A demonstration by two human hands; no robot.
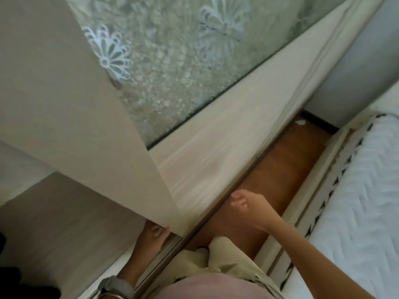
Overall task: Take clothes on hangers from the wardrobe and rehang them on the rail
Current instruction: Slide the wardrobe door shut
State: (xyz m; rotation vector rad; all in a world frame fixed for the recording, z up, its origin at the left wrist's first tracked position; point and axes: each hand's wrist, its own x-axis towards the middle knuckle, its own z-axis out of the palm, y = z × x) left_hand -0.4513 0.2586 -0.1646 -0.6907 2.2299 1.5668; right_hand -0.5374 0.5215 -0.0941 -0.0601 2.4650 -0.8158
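Observation:
The wardrobe's sliding door (pixel 194 160), pale wood with a frosted glass panel (pixel 172 61) carrying white flower patterns, fills most of the view. My left hand (pixel 154 233) grips the door's lower edge, fingers curled round it; a grey watch sits on that wrist. My right hand (pixel 244 201) hovers empty in front of the door near its bottom track, fingers loosely bent. A dark garment (pixel 8 277) shows at the far left edge inside the wardrobe. No hanger or rail is visible.
The wardrobe's inner floor and side panel (pixel 64 223) lie at the lower left. A strip of brown wooden floor (pixel 280 169) runs between the wardrobe and a bed with a white quilted mattress (pixel 356 201) on the right. My beige trousers (pixel 224 260) show at the bottom.

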